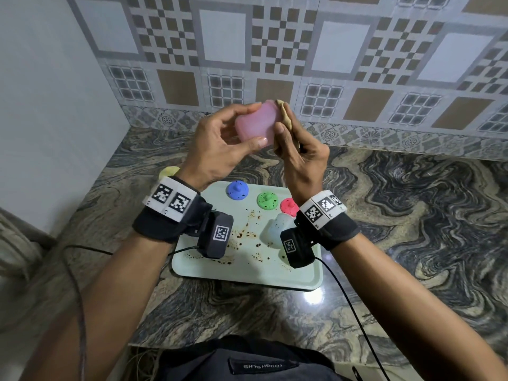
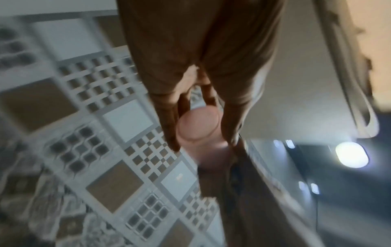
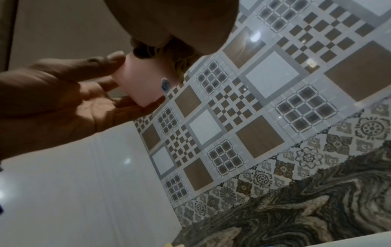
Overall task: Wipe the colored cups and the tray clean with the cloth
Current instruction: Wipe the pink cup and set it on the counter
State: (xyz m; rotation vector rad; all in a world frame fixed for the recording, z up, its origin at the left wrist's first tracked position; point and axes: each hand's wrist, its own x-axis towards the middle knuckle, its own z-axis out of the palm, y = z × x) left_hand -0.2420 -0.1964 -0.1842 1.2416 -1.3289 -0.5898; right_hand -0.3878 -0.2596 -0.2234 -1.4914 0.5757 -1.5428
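My left hand [image 1: 233, 133] holds a pink cup [image 1: 257, 125] up in front of the tiled wall, thumb below and fingers on top. The same pink cup [image 2: 198, 128] shows between the fingers in the left wrist view, and the pink cup [image 3: 143, 81] carries a dark spot in the right wrist view. My right hand [image 1: 286, 133] grips a tan cloth [image 1: 284, 114] bunched against the cup's right end; the cloth [image 3: 169, 53] is wadded at the rim. Below lies the pale green tray [image 1: 247, 270] with brown stains.
On the tray stand a blue cup [image 1: 237, 190], a green cup [image 1: 267, 200], a red cup [image 1: 288, 206] and a whitish cup [image 1: 276, 229], upside down and speckled. A yellow cup [image 1: 169, 171] sits on the marbled counter [image 1: 412, 215] left of the tray. Cables trail from both wrists.
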